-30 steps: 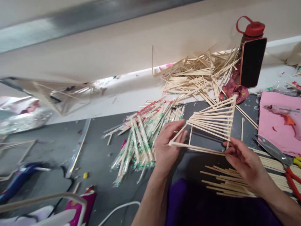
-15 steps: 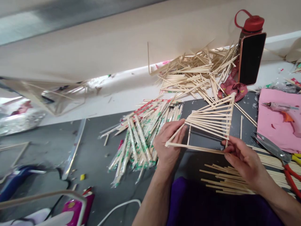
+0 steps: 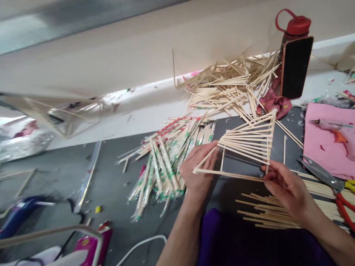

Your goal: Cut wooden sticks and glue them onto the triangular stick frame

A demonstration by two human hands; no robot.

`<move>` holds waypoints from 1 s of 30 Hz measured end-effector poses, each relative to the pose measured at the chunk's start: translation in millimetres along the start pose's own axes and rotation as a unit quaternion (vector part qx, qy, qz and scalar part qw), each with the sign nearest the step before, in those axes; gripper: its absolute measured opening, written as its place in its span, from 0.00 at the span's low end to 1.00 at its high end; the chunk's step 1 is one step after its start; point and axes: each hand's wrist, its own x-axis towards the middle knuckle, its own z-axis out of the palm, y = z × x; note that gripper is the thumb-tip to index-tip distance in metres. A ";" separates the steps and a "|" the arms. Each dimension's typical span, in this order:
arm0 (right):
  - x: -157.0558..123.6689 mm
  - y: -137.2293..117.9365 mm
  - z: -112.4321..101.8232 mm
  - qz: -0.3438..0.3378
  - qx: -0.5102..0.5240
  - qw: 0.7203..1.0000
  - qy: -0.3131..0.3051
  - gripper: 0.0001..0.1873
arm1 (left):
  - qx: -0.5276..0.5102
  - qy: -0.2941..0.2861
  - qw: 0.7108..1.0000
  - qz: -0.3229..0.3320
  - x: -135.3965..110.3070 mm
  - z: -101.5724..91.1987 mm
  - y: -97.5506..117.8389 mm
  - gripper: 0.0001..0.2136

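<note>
Between my hands is a frame of joined wooden chopsticks (image 3: 246, 139), with several sticks fanning across one side from a narrow left end. My left hand (image 3: 198, 168) grips its left corner, the fingers partly behind the sticks. At the lower right corner, my right hand (image 3: 288, 190) pinches the frame between thumb and fingers. Loose chopsticks (image 3: 266, 211) lie below the frame, beside my right wrist. Left of the frame is a pile of chopsticks in clear and green wrappers (image 3: 166, 166).
Behind lies a heap of bare chopsticks (image 3: 230, 81). A phone (image 3: 296, 68) leans on a red-capped bottle (image 3: 298, 26). At right are scissors (image 3: 330, 177) and a clear glue gun (image 3: 335, 127) on a pink cloth (image 3: 318, 147). A blue glue gun (image 3: 20, 212) lies at left.
Almost nothing differs. The view has shifted very slightly; both hands keep the same hold on the chopstick frame.
</note>
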 end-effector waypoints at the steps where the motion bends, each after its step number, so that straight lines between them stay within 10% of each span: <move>1: -0.2 -0.4 -0.3 -0.003 -0.002 1.000 0.000 0.22 | 0.000 0.001 1.000 0.013 0.4 -0.1 -1.0 0.06; 30: 19.7 -22.4 -9.4 -0.001 -0.026 0.999 0.043 0.18 | 0.032 0.020 0.997 0.068 3.2 4.3 4.5 0.05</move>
